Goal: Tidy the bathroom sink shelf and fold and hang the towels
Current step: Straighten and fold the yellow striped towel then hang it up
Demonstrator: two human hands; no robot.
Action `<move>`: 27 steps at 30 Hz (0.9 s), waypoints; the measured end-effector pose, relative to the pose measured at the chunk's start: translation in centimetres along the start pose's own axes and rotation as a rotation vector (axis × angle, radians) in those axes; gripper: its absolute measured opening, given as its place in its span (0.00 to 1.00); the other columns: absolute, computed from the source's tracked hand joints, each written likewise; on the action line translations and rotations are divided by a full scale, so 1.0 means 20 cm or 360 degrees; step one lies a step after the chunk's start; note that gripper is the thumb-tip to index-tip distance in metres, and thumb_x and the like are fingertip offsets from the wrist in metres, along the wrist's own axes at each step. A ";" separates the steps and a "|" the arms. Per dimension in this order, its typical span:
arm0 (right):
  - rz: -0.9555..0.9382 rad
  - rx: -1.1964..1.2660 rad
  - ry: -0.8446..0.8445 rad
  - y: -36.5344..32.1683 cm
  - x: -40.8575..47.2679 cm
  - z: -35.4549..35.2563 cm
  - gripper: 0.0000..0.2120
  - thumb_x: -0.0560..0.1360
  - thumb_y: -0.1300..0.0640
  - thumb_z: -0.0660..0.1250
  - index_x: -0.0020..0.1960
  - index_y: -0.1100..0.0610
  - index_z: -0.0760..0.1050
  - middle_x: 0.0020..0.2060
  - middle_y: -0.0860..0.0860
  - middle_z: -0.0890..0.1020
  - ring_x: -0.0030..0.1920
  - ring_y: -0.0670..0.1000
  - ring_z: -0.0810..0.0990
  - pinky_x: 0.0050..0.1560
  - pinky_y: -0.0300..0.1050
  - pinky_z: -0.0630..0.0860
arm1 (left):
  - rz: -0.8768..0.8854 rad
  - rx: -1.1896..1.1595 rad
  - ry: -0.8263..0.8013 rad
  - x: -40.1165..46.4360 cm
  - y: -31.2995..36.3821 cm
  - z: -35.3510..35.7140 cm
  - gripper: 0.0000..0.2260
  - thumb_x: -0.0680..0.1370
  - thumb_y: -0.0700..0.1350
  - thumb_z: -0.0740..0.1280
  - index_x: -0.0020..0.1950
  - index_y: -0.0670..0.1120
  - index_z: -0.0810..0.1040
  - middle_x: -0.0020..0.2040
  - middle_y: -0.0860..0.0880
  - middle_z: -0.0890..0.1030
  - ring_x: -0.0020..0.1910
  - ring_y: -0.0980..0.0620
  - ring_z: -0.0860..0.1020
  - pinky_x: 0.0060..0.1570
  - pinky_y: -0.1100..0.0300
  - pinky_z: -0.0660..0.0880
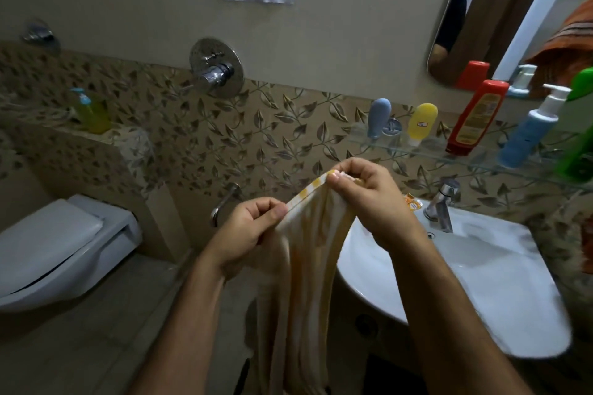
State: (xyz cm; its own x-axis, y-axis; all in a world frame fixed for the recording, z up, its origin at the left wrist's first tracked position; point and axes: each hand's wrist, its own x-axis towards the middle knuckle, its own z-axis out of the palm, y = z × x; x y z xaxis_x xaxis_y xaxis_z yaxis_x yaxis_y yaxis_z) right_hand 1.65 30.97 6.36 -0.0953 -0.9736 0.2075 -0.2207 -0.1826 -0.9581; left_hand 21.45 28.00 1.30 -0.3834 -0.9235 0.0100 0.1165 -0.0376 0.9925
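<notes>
Between our two pinches the towel (308,253) hangs bunched — left hand (247,231) and right hand (369,199) each nip its top edge; folding's begun, so next we spread those corners apart

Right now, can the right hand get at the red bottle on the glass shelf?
Probably not yet: the right hand and the left hand both pinch the towel. The path up to the red bottle looks free, so it must first let go.
</notes>
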 end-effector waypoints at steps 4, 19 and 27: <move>0.0103 -0.0450 -0.0176 0.09 -0.01 -0.04 0.03 0.76 0.55 0.70 0.47 0.55 0.79 0.37 0.49 0.80 0.36 0.45 0.77 0.38 0.46 0.75 | 0.0050 0.0021 0.0164 -0.01 -0.07 -0.02 0.05 0.73 0.43 0.70 0.38 0.46 0.84 0.34 0.49 0.83 0.33 0.58 0.78 0.34 0.67 0.75; 0.0131 -0.0031 -0.0529 0.10 -0.01 -0.20 0.04 0.77 0.61 0.70 0.44 0.59 0.78 0.33 0.49 0.80 0.35 0.46 0.76 0.36 0.39 0.72 | -0.0012 -0.0067 -0.0080 0.02 -0.08 0.13 0.05 0.74 0.45 0.72 0.38 0.47 0.83 0.33 0.51 0.79 0.32 0.58 0.75 0.33 0.68 0.72; 0.0051 -0.0565 -0.0520 0.12 -0.02 -0.29 0.27 0.72 0.54 0.75 0.68 0.42 0.70 0.34 0.40 0.77 0.36 0.42 0.73 0.35 0.33 0.70 | 0.0101 0.0537 0.0053 0.08 0.01 0.25 0.05 0.77 0.40 0.70 0.42 0.45 0.84 0.38 0.49 0.83 0.39 0.55 0.79 0.44 0.58 0.75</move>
State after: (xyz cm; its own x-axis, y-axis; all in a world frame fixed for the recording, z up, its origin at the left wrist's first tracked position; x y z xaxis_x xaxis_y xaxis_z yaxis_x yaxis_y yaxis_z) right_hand -4.55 31.77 5.03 0.1900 -0.9804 0.0515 -0.5458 -0.1491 -0.8246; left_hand 16.19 28.47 2.09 -0.3545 -0.9321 0.0747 -0.1728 0.1438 0.9744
